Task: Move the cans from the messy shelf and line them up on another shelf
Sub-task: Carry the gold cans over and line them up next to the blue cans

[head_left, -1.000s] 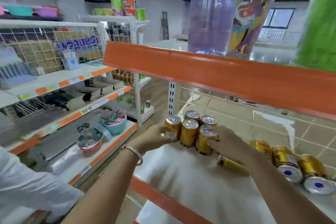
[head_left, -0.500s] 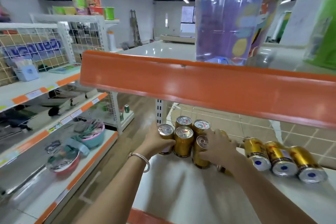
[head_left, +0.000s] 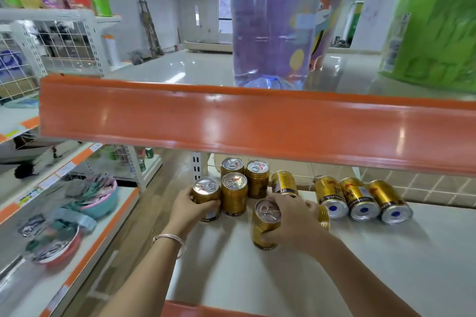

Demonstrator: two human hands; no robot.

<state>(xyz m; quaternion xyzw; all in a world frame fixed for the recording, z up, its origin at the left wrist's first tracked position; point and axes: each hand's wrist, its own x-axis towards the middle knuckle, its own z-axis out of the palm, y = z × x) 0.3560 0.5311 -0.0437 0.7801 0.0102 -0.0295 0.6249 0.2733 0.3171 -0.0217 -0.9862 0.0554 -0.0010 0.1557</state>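
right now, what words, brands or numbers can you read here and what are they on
No text reads clearly.
Gold cans: print near the base, too blurred.
Green pack: side label, too small.
Shelf-edge tags: blurred.
Blue sign behind the wire grid: cut off, blurred.

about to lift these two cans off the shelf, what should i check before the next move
1. left hand grips its gold can: ok
2. right hand grips the front gold can: ok
3. both held cans upright: ok
4. left can clear of the upright can beside it: cannot tell
5. other cans standing: not ok, three lying cans at right
6. headroom under the orange shelf edge: cannot tell
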